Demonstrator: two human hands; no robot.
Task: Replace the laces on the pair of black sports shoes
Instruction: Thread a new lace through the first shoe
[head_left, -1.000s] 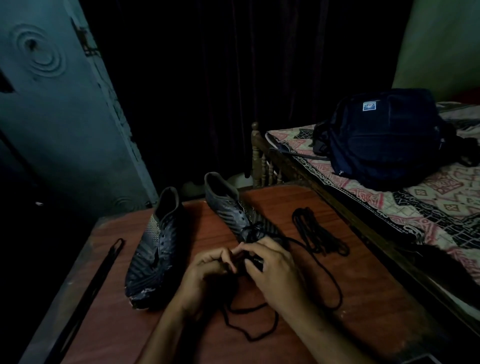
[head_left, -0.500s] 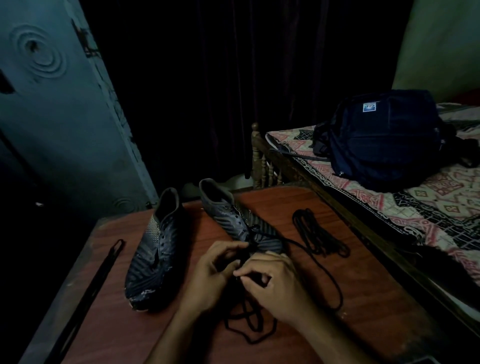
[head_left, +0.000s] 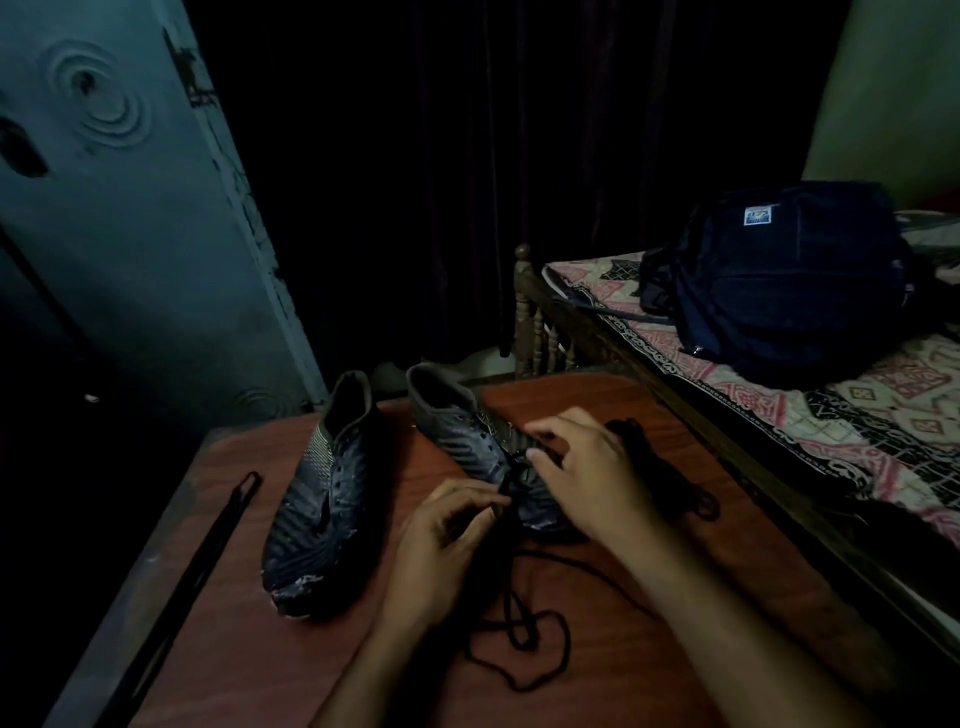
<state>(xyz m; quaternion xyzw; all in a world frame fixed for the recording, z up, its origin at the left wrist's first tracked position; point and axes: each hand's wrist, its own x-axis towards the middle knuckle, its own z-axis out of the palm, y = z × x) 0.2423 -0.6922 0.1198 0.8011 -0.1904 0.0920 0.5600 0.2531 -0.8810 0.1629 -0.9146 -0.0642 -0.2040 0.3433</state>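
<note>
Two black sports shoes stand on a reddish wooden table (head_left: 613, 691). The left shoe (head_left: 322, 499) has bare eyelets. The right shoe (head_left: 467, 441) is partly laced with a black lace (head_left: 524, 639) whose loose length trails in loops toward me. My left hand (head_left: 447, 540) pinches that lace at the shoe's front eyelets. My right hand (head_left: 587, 473) lies over the shoe's forefoot, fingers curled at the eyelets beside the lace; whether it grips the lace is hidden. A bundled black lace (head_left: 670, 467) sits right of the shoe, partly behind my right hand.
A long flat black lace (head_left: 218, 540) lies along the table's left edge. To the right, a bed with a patterned sheet (head_left: 883, 395) carries a dark blue backpack (head_left: 789, 280). A wooden bedpost (head_left: 524, 312) stands behind the table. A blue-grey door (head_left: 130, 234) is on the left.
My right hand has moved up the right shoe toward its middle eyelets. My left hand stays at the front eyelets, holding the lace. The loose loops have shifted closer to me.
</note>
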